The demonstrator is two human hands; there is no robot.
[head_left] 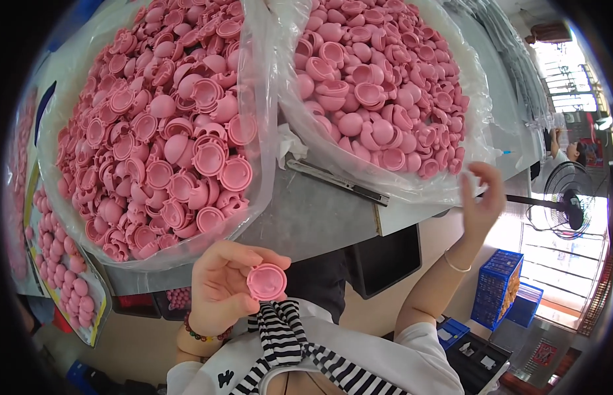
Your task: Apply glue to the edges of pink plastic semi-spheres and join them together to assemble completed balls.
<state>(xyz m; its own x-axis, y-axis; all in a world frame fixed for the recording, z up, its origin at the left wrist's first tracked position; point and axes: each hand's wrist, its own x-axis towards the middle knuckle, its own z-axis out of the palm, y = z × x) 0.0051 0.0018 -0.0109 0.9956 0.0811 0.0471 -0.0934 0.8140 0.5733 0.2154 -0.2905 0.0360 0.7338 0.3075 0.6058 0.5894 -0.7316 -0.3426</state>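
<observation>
My left hand (217, 283) grips a round pink plastic half-shell (267, 282) by its edge between thumb and fingers, its hollow side facing up. My right hand (484, 201) is raised beside the near right edge of a clear plastic bag (477, 141). Its fingers are bent and apart, and I make out nothing in them. That bag is full of smooth pink dome-shaped pieces (383, 131). A second clear bag (263, 164) at the left holds pink half-shells (160, 172) with rims and small tabs, like the one in my left hand.
A utility knife (339, 182) and crumpled white tissue (291, 146) lie on the grey table (300, 220) between the bags. At the far left, a tray (99, 289) carries joined pink balls. Blue crates (496, 289), a fan (570, 201) and another person (570, 153) are at the right.
</observation>
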